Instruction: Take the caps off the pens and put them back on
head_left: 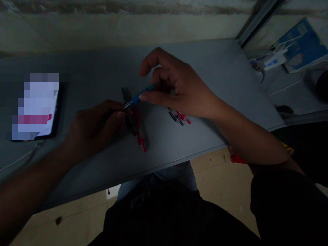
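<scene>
Probably glossy blue plastic pen (140, 96)

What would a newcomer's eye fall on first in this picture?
The two bare hands in the centre catch the eye first: the left hand and the right hand together hold a blue pen above a grey table. Red and dark pieces lie on the table just below them. Further left lies a phone with a blurred screen.

Dim, underexposed light sinks the left hand (94, 128), right hand (176, 85) and table (205, 68) into murky shadow; wide-angle distortion bows the edges.
</scene>
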Motion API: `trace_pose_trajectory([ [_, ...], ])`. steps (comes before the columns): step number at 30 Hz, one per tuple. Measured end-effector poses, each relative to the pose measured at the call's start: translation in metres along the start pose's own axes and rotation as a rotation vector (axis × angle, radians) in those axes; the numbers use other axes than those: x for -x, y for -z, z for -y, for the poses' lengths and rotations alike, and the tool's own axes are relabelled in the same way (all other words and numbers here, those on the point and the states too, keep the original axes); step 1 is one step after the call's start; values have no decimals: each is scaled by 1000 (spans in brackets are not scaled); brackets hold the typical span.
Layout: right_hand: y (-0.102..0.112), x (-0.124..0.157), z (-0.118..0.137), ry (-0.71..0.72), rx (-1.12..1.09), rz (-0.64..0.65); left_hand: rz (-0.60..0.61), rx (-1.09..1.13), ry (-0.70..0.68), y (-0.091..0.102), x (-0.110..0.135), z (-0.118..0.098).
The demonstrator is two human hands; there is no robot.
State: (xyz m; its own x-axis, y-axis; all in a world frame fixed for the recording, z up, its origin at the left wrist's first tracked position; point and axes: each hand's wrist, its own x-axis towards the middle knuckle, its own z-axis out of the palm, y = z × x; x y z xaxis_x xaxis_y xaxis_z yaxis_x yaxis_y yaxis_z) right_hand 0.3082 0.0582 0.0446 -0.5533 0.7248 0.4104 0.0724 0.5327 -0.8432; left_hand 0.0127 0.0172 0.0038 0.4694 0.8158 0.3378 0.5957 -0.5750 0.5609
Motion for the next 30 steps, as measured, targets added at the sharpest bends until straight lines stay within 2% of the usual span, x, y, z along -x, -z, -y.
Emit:
trace_pose_trajectory([
  [1,1,-1,-2,42,-2,13,-7,-7,5,0,-1,0],
  [4,6,-3,-2,-76,137,71,23,-30,-12,-1,-2,-2],
  [7,11,-3,5,-146,212,73,58,-13,-12,-3,-2,-5],
  [13,14,1,9,-64,328,130,0,-18,109,-1,0,-9],
  [16,12,2,9,-104,405,179,21,-39,110,-1,0,-7],
  [21,8,-2,10,-176,406,195,30,-57,109,0,-1,-8],
  [24,9,-4,7,-131,391,171,-1,-48,107,1,-1,-9],
  [30,14,-4,7,-66,300,246,2,-70,65,2,2,-9],
])
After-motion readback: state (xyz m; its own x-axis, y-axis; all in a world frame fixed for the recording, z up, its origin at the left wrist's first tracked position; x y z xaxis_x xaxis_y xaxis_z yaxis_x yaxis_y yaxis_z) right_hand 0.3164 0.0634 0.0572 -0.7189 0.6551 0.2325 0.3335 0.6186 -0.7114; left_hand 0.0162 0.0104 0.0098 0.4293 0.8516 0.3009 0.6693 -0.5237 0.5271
